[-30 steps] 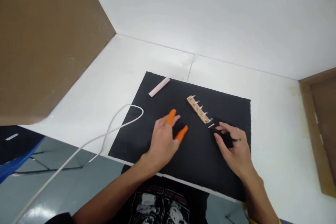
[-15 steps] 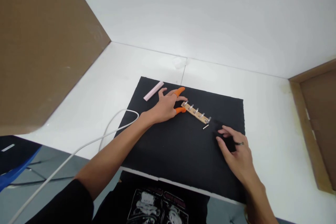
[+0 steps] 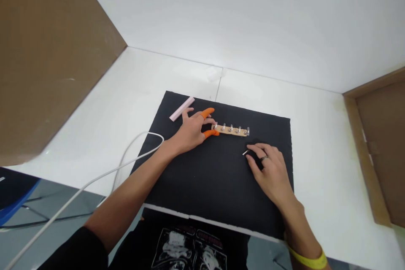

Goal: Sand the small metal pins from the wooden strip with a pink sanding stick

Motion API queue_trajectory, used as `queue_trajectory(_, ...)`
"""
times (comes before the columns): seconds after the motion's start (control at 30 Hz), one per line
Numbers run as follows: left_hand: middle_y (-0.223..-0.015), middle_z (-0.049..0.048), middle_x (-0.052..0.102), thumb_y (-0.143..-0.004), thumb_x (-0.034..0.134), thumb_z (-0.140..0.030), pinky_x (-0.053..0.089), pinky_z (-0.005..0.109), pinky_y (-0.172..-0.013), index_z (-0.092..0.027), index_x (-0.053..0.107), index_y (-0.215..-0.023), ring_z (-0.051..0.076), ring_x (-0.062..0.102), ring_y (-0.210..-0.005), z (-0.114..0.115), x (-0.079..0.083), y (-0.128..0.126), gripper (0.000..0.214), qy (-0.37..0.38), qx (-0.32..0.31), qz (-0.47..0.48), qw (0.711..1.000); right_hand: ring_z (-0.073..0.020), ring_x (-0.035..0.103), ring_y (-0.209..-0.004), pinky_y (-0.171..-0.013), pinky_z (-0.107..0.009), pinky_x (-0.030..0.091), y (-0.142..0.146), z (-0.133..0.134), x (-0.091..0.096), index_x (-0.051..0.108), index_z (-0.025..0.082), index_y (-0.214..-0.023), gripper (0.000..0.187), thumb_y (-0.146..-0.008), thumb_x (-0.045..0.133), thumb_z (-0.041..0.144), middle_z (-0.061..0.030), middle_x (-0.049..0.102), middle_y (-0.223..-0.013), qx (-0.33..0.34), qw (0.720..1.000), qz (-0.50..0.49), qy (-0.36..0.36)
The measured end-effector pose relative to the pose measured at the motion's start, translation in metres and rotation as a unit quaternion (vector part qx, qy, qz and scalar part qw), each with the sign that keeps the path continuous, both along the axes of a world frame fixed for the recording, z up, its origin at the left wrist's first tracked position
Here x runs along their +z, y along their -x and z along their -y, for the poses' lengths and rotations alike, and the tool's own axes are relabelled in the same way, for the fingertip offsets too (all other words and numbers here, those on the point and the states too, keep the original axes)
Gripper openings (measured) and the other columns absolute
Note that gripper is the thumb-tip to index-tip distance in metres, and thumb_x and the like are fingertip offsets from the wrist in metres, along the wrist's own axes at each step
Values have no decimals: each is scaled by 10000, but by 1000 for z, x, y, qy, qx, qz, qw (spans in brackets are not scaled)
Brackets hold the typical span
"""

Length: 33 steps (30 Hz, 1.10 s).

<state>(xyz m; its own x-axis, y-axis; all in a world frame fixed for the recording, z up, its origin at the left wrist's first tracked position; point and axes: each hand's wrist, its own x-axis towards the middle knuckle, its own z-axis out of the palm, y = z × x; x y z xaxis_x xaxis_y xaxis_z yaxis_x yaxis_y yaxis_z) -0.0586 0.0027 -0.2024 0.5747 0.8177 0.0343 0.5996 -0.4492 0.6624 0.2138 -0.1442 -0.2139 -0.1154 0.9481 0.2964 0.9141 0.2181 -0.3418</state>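
A narrow wooden strip carries several small upright clips with shiny fittings in a row. My left hand is closed at the strip's left end, with orange finger covers on the thumb and one finger. Just below the strip's right end, a short thin white-and-dark stick lies on the black mat. My right hand wears a dark ring and reaches in from the right. Its thumb and index fingertips are apart, one on each side of the stick's near end.
A pale pink bar lies on the mat beyond my left hand. The white cable loops over the mat's left edge. Brown panels stand at left and right, with a white wall behind.
My right hand has moved left and inward to the small stick. The wooden strip has turned: its right end has swung away from me, so it lies nearly level. My left hand keeps its left end.
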Motion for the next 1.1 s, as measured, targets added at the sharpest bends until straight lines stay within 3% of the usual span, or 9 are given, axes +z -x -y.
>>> queue_trajectory(0.17,-1391,86,777,-989,759,-296,140,593,-1292,-245,650,-1330,294,634,-1406,0,2,4,361,10,0,8,1000,-213,672,-980,-870,-404,566,-8,-12,1,718,195,-1129,134,-1069,635,281,-55,710,-1092,39,998,42,-12)
queue_trajectory(0.3,-1468,109,730,-971,805,-349,144,588,-1295,-247,617,-1412,310,555,-1495,2,4,7,490,3,4,23,1000,-186,697,-990,-897,-396,616,-11,-10,1,700,187,-1127,160,-1050,688,326,-41,715,-1128,46,997,67,-10)
queue_trajectory(0.6,-1421,75,756,-994,796,-337,234,611,-1176,-246,778,-1102,342,572,-1415,2,-7,-1,142,-37,29,37,998,-206,722,-1044,-906,-412,642,1,0,-5,684,187,-1256,297,-1047,699,397,-79,715,-1246,1,984,173,37)
queue_trajectory(0.83,-1223,80,797,-976,818,-345,283,557,-1058,-248,826,-1053,329,605,-1257,-4,-16,-9,125,-77,53,33,995,-171,718,-932,-794,-344,645,11,0,3,671,183,-1267,294,-1050,698,380,-59,716,-1166,-24,970,221,99)
queue_trajectory(0.97,-1186,60,798,-966,835,-360,280,548,-1053,-257,835,-1030,313,618,-1230,-4,-18,-10,121,-92,58,29,994,-153,695,-853,-672,-269,597,8,-1,7,659,163,-1201,181,-1050,668,263,-36,694,-1048,-4,974,207,91)
queue_trajectory(1.1,-1177,56,802,-957,845,-371,284,555,-1049,-253,836,-976,320,626,-1234,-3,-19,-9,120,-106,61,27,992,-202,688,-829,-667,-321,576,4,-3,7,635,154,-1056,111,-1057,527,182,-69,666,-960,28,983,173,60)
